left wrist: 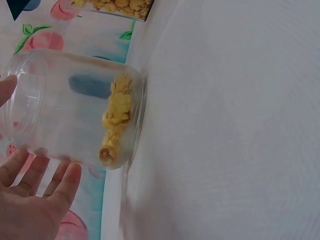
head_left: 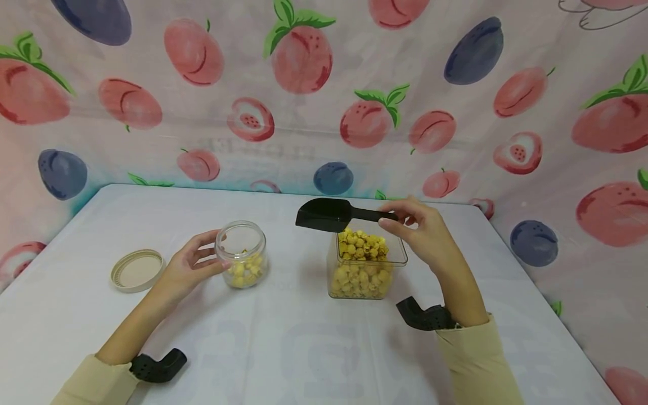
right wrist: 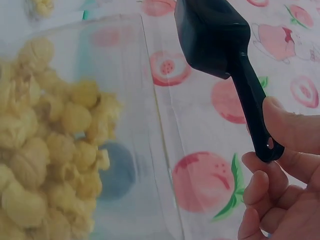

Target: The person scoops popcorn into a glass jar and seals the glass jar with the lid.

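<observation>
A clear round jar (head_left: pixel 242 256) with some yellow popcorn at its bottom stands upright on the table. My left hand (head_left: pixel 194 259) holds it from the left, thumb and fingers around its side near the neck. In the left wrist view the fingers (left wrist: pixel 65 185) lie against the jar wall. High over the table, my right hand (head_left: pixel 417 228) pinches a black scoop (head_left: pixel 326 215) by the end of its handle, the bowl pointing left. Below the scoop is a clear square container (head_left: pixel 334 281) with popcorn (right wrist: pixel 55 150) in it. No popcorn shows in the scoop in these views.
To the left of the jar, a cream round lid (head_left: pixel 138 270) lies on the white-covered table (head_left: pixel 283 349). Behind the table hangs a fruit-patterned cloth (head_left: pixel 228 67). Each wrist carries a black camera mount (head_left: pixel 425 316) below the hand.
</observation>
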The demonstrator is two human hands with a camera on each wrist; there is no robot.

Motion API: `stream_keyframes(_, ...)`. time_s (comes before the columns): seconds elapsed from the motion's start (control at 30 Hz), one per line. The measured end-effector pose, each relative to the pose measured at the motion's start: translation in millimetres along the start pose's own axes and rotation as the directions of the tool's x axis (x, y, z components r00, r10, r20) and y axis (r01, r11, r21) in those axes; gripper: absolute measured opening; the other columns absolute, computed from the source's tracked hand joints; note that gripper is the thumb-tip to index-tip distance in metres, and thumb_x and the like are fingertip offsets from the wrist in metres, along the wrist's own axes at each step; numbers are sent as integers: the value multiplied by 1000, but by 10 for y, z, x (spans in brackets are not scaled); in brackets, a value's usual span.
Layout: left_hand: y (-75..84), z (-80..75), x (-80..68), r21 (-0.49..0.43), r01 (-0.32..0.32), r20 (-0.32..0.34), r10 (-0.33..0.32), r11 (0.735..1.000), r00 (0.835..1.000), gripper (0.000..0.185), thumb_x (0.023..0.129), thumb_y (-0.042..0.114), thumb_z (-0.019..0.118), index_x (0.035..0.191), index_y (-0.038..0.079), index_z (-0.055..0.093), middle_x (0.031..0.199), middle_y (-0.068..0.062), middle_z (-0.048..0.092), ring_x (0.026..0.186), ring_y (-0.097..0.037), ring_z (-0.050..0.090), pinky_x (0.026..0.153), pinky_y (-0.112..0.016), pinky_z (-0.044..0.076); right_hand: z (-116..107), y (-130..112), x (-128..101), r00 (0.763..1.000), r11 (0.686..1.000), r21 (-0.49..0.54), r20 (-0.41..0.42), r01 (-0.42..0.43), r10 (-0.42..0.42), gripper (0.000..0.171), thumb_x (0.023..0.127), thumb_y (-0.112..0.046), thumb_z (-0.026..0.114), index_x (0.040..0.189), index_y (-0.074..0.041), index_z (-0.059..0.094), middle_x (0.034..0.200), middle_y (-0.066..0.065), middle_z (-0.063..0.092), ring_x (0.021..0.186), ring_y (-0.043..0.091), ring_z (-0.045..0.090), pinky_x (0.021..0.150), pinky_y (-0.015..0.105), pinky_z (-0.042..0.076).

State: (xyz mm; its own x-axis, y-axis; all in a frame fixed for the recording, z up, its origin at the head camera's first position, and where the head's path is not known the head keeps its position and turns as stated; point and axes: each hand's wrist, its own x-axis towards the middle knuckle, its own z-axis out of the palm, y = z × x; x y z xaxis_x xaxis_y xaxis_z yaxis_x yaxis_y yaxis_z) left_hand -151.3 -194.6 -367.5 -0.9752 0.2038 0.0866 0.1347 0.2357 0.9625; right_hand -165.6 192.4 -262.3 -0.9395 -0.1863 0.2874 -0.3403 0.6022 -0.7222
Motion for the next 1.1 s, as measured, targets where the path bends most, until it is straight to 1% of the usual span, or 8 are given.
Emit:
stream_keyframes(0.4, 26, 20, -19, 13, 13, 8, -13, 1000, 1000, 64, 89, 16, 64, 143, 8, 31, 139, -15, 34, 111, -1, 45, 86, -8, 45, -214, 239, -151, 995, 999, -32, -100, 7, -10, 24, 87, -17, 66, 107, -3, 66, 85, -3, 49, 84, 10, 45, 74, 17, 39)
stream_keyframes(0.53, 61, 17, -28, 52, 19, -2, -19, 998, 1000, 69, 89, 17, 63, 146, 8, 25, 143, -14, 32, 119, -13, 44, 87, -5, 42, -260, 287, -190, 993, 998, -55, -119, -12, 6, 26, 88, -19, 65, 109, -3, 65, 85, -5, 49, 84, 9, 45, 74, 17, 40)
stream_keyframes(0.6, 91, 17, -37, 87, 8, -13, -7, 996, 1000, 71, 89, 17, 63, 146, 8, 23, 145, -14, 31, 123, -21, 42, 91, -9, 43, -283, 310, -208, 991, 998, -65, -131, -14, 5, 26, 88, -19, 65, 109, -3, 65, 84, -6, 49, 84, 8, 45, 74, 17, 39)
stream_keyframes(0.7, 140, 35, -55, 176, -49, -54, 59, 983, 997, 70, 88, 18, 64, 146, 8, 26, 145, -14, 33, 126, -26, 40, 94, -6, 39, -313, 333, -238, 989, 998, -67, -148, -13, 3, 25, 88, -18, 65, 108, -2, 65, 83, -8, 48, 83, 6, 45, 73, 15, 39)
stream_keyframes(0.73, 161, 43, -63, 209, -70, -72, 87, 975, 994, 69, 88, 18, 65, 145, 9, 28, 144, -14, 34, 126, -27, 39, 98, -11, 40, -321, 339, -250, 988, 998, -65, -153, -14, 4, 25, 88, -17, 65, 107, -1, 65, 82, -8, 48, 82, 5, 45, 73, 15, 39)
stream_keyframes(0.83, 225, 78, -79, 315, -136, -128, 184, 939, 975, 66, 86, 18, 67, 142, 10, 34, 140, -14, 37, 124, -28, 40, 102, -18, 38, -343, 359, -284, 986, 999, -51, -167, -16, 7, 25, 87, -16, 66, 106, 0, 65, 82, -8, 47, 81, 5, 45, 72, 14, 39)
stream_keyframes(0.93, 303, 124, -83, 391, -190, -164, 271, 900, 948, 63, 84, 18, 69, 140, 11, 39, 138, -13, 39, 125, -32, 38, 105, -43, 35, -362, 393, -313, 984, 999, -44, -179, -23, 15, 25, 87, -16, 66, 105, 1, 65, 81, -9, 47, 81, 5, 46, 71, 14, 39)
stream_keyframes(1.1, 428, 277, -64, 435, -304, -176, 411, 848, 894, 59, 82, 11, 70, 135, 10, 45, 137, -12, 42, 128, -31, 37, 103, -59, 31, -378, 448, -348, 980, 999, -31, -200, -32, 25, 25, 86, -15, 66, 105, 2, 64, 80, -11, 47, 81, 5, 46, 70, 16, 39)
